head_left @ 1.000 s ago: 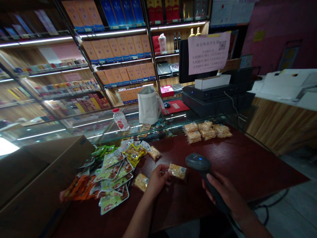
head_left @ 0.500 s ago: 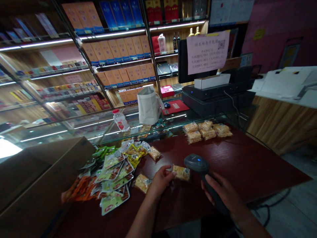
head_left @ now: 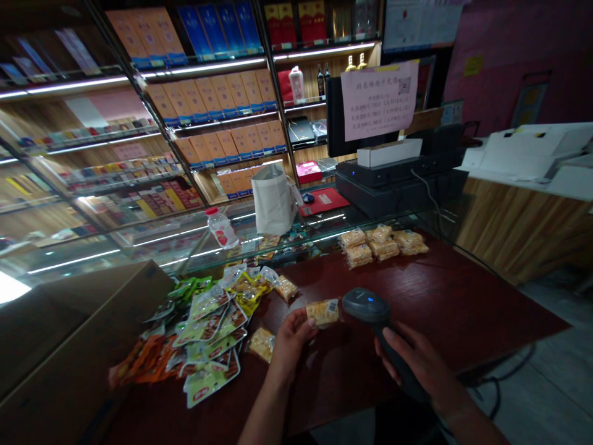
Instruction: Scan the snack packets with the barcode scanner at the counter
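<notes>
Pinched in my left hand (head_left: 293, 337) is a clear-wrapped snack bar (head_left: 323, 313), raised a little off the table, its barcode label turned up at the right end. My right hand (head_left: 412, 358) grips the handle of a dark barcode scanner (head_left: 368, 307); a small blue light glows on its head, which is just right of the bar. Another wrapped snack bar (head_left: 262, 344) lies beside my left wrist, partly hidden by it. A third wrapped bar (head_left: 286, 288) rests farther back, against the heap of snack packets (head_left: 215, 330).
Several wrapped bars (head_left: 380, 243) are stacked at the back of the dark red table (head_left: 445, 296). A cardboard box (head_left: 92, 321) stands at left. Behind are a glass counter with a bottle (head_left: 222, 228), a white bag (head_left: 273, 201) and a monitor (head_left: 334, 117).
My left hand has lifted the snack bar and shifted it slightly left, and its barcode label now shows more clearly. The scanner stays almost in place in my right hand.
</notes>
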`<state>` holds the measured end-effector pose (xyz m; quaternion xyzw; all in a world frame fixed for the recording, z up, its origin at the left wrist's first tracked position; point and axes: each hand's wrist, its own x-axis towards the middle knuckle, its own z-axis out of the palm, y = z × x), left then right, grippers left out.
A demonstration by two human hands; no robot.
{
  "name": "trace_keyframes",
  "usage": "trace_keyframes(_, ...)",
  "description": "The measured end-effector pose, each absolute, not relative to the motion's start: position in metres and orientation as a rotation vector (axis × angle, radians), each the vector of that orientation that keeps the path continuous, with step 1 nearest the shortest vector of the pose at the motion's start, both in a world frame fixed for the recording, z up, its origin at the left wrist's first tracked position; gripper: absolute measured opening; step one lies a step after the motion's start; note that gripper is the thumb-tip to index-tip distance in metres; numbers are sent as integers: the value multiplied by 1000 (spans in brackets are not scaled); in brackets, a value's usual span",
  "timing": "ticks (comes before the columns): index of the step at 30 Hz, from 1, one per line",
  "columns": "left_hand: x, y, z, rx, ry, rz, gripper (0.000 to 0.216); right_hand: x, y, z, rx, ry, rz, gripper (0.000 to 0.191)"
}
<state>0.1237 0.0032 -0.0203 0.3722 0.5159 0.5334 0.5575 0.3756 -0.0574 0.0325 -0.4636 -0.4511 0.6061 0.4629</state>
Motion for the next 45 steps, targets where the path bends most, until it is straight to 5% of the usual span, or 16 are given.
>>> trace_keyframes(45,163,45,-2,753,1104,1371,45,389,-54,29,-1165,-855,1459,50)
